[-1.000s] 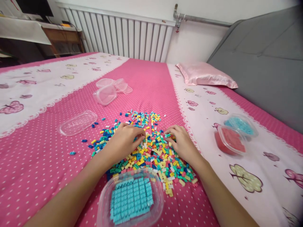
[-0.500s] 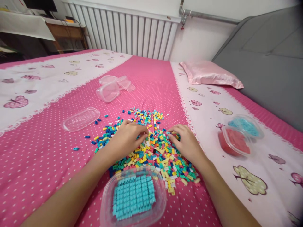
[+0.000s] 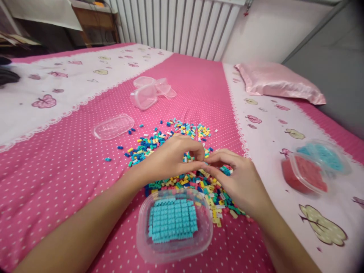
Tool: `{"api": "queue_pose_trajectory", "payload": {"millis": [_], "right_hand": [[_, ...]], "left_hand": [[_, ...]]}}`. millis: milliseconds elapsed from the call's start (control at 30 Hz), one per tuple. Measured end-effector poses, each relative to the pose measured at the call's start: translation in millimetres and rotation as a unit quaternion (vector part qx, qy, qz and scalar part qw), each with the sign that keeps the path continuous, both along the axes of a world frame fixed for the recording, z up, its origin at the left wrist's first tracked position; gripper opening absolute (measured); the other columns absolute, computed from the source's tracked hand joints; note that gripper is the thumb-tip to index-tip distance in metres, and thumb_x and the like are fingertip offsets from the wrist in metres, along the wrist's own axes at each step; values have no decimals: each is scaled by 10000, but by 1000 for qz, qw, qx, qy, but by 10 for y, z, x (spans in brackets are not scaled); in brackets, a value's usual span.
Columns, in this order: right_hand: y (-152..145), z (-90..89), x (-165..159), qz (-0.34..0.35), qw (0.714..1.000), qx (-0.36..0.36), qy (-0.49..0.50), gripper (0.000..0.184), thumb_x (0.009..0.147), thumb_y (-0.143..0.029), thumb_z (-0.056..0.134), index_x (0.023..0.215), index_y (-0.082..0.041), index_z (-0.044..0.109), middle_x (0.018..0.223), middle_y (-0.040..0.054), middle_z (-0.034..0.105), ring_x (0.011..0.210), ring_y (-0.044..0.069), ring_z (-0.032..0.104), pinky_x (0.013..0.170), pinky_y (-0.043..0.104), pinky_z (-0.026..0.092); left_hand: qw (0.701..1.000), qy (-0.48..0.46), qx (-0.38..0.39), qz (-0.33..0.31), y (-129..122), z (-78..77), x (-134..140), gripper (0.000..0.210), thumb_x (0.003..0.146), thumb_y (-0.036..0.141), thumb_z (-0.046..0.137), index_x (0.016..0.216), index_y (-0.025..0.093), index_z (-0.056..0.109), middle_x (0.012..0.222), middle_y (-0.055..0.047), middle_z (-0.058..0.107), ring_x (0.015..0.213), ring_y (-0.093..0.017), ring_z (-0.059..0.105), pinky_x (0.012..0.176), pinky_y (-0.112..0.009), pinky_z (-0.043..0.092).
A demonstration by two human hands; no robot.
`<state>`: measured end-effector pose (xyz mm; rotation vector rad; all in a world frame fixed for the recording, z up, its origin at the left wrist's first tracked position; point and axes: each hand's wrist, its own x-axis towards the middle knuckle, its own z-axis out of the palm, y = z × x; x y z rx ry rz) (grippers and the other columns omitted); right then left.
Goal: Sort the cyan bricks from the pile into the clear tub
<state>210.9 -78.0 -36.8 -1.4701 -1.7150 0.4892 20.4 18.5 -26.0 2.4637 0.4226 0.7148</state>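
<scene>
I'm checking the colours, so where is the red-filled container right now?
The red-filled container is at the right of the head view, on the bedspread, beside the blue-filled container and right of the right hand.

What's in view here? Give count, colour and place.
Loose bricks: many, multicoloured, beneath hands
Front tub: one, transparent, bottom centre
Packed bricks: many, turquoise, in front tub
Red-filled tub: one, transparent, right
Blue-filled tub: one, transparent, just beyond
Lid: one, transparent, left of bricks
Tubs and lids: several, transparent, beyond bricks
Bedspread: one, pink and white, underneath
Pillow: one, pale pink, back right
Headboard: one, grey, far right
Radiator: one, white, back
Valve: one, red, right of radiator
Desk: one, brown with whitish cloth, back left
Unclear object: one, black, left edge
Left hand: one, over bricks
Right hand: one, over bricks
</scene>
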Motion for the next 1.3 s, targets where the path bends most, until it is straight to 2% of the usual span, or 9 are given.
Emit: {"api": "queue_pose_trajectory", "payload": {"millis": [233, 400, 567, 733, 833, 900, 1000, 1100, 1300], "right_hand": [[-22, -45, 34, 4, 999, -19, -43, 55, 788, -265, 789, 784, -255, 735, 791, -14, 733, 733, 177, 666, 685, 315, 496], [-69, -21, -20, 2, 998, -7, -60, 71, 819, -301, 767, 877, -267, 745, 843, -11, 753, 732, 174, 682, 679, 307, 519], [-118, 26, -51, 10, 994, 14, -104, 18, 864, -268, 703, 872, -269, 718, 823, -16, 739, 734, 165, 689, 675, 297, 514], [-239, 90, -118, 11, 986, 41, -163, 57, 909, -274, 650, 869, -284, 689, 867, 11, 708, 789, 193, 665, 706, 348, 478], [-400, 76, -289, 8, 970, 88, -227, 132, 958, -338, 601, 867, -313, 693, 849, 36, 644, 811, 228, 600, 720, 402, 410], [-498, 20, -424, -5, 949, 116, -294, 145, 959, -341, 603, 842, -322, 687, 826, 44, 604, 792, 242, 550, 724, 427, 338], [-576, -85, -572, -10, 917, 124, -380, 124, 923, -313, 658, 800, -311, 666, 837, 50, 600, 812, 254, 515, 749, 446, 289], [-589, -124, -635, -28, 899, 110, -422, 144, 934, -279, 643, 792, -303, 655, 847, 54, 605, 835, 256, 502, 769, 457, 280], [-609, -36, -731, -37, 882, 87, -461, 161, 950, -224, 601, 797, -269, 620, 823, 50, 605, 815, 241, 499, 812, 502, 298]], "left_hand": [[997, 25, -38, -64, 33, -11, -33, 88, 902, 271, 710, 910, 185, 722, 855, 14, 748, 827, -117, 667, 778, -246, 437], [998, 44, -20, -51, 46, -3, -50, 63, 867, 248, 726, 851, 188, 727, 813, 20, 747, 782, -115, 661, 784, -268, 431], [998, 44, -27, -47, 36, 1, -40, 52, 840, 249, 739, 825, 199, 743, 773, 26, 747, 754, -114, 665, 747, -264, 441], [988, 63, -96, -104, 161, 84, -194, 102, 828, 224, 756, 921, 182, 753, 874, -5, 775, 825, -125, 700, 772, -251, 495], [987, 66, -132, -61, 275, 161, -360, 138, 788, 267, 789, 904, 197, 765, 886, -6, 776, 845, -148, 708, 779, -257, 518], [987, 74, -137, -46, 306, 189, -423, 131, 764, 292, 806, 856, 206, 771, 852, 2, 773, 832, -152, 705, 780, -257, 518], [975, 128, -156, -90, 270, 180, -418, 102, 756, 300, 809, 809, 219, 773, 808, 11, 771, 781, -145, 694, 721, -241, 502], [952, 198, -191, -136, 204, 148, -371, 94, 777, 308, 789, 744, 225, 761, 738, 17, 760, 701, -138, 676, 637, -237, 477], [937, 238, -216, -138, 151, 147, -373, 167, 730, 317, 821, 608, 236, 741, 605, 30, 717, 549, -121, 595, 508, -239, 394]]}}
